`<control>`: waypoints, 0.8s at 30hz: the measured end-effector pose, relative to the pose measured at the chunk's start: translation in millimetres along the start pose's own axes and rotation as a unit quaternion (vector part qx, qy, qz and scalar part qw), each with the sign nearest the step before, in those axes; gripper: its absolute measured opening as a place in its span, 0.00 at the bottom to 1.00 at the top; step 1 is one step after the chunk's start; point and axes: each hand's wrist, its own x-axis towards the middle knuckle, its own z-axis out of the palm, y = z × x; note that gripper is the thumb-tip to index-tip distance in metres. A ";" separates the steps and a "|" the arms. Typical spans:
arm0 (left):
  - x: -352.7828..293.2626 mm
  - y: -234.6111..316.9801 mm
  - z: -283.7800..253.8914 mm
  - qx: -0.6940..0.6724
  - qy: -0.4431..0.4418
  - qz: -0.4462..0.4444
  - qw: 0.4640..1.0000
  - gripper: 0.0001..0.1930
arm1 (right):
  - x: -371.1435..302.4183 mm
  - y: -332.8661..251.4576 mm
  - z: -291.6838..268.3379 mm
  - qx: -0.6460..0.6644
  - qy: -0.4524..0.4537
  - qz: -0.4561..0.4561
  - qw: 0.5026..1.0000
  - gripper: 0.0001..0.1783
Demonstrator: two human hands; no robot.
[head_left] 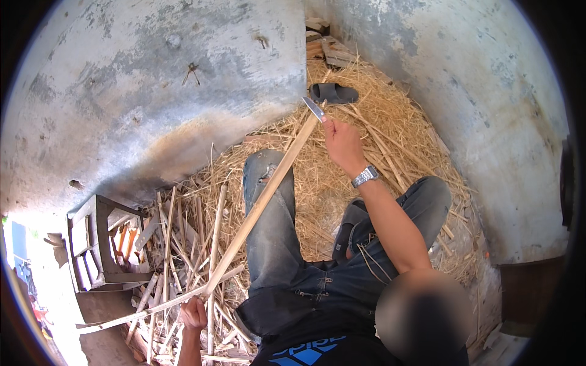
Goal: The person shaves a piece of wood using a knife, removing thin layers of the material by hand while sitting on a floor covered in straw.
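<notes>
My right hand [343, 145] is closed round the handle of a knife [314, 108], its blade pointing up and to the left. The blade lies by the far end of a long, flat, pale wooden strip [262, 201], which slants across my bent left leg. Its near end reaches my left hand [193, 312], whose fingers are closed around it. A second, thinner strip [137, 315] crosses there too and sticks out to the left; whether my left hand grips it as well is hard to see.
Straw shavings [390, 122] cover the floor. Several loose sticks [168, 244] lie piled at the left beside a dark open-sided frame [101, 244]. A black slide sandal [333, 93] rests ahead. Worn plaster walls [201, 73] close in ahead and at the right.
</notes>
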 end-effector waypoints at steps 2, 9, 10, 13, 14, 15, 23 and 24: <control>-0.6 -3.2 7.5 0.005 0.018 -0.003 1.000 0.14 | -3.2 5.3 8.0 -0.008 0.007 -0.020 1.000 0.30; -7.3 -1.0 13.4 -0.066 0.006 -0.060 0.996 0.13 | -36.9 -9.4 3.5 0.067 -0.075 0.024 0.995 0.30; 6.6 0.0 11.5 -0.049 0.004 -0.043 0.998 0.13 | -46.9 -13.3 7.0 0.078 -0.075 0.007 0.994 0.30; 24.8 1.9 6.3 -0.046 0.004 -0.036 0.998 0.13 | -60.0 -18.2 12.8 0.088 -0.068 -0.017 0.994 0.31; 18.9 2.9 10.6 -0.079 0.005 -0.064 0.995 0.12 | -61.2 -17.8 13.0 0.087 -0.064 -0.020 0.994 0.32; 20.8 3.0 9.0 -0.112 0.003 -0.091 0.989 0.12 | -61.7 -19.0 11.1 0.083 -0.080 -0.007 0.993 0.31; 63.6 21.4 23.7 -0.217 -0.068 -0.257 0.939 0.01 | -95.8 -47.5 13.3 0.078 -0.165 0.013 0.983 0.31; 74.7 28.2 25.7 -0.217 -0.052 -0.266 0.938 0.02 | -98.1 -50.1 14.5 0.088 -0.168 0.009 0.982 0.31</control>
